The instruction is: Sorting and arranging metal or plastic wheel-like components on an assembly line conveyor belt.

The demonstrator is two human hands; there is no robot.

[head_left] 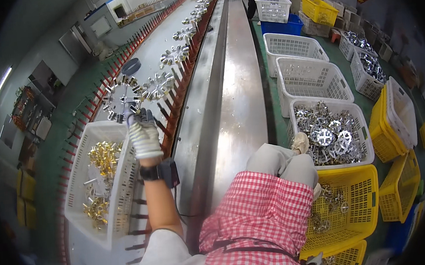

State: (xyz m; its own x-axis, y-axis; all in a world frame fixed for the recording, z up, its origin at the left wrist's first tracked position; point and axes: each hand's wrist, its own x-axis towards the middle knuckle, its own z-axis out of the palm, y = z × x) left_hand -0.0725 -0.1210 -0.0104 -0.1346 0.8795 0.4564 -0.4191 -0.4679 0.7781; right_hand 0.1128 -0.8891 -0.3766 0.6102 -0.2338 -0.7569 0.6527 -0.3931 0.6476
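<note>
We see our left hand [142, 132], in a striped work glove, stretched out ahead over the long conveyor table [228, 82]. The gloved fingers curl around the near edge of a silver star-shaped metal part [120, 97], gripping it at its lower rim. That part lies flat on the belt, its spokes radiating outward all round, so it has no single long axis; the nearest spokes point back toward us. Just beside it to the right sits a second silver star part [159, 84], and more of the same run away up the belt in a line. A dark round cap [131, 66] shows just beyond the held part.

Below the hand, a white plastic basket [78, 181] rests at the belt's near end, with gold-coloured star parts [104, 157] lying in it. A black wrist device [162, 171] sits on our forearm.

Our right hand is out of sight, so we cannot tell how it is set. To the right, a white basket [365, 136] on the floor holds a heap of silver parts, and yellow baskets [359, 191] stand near our checked apron [262, 212].
</note>
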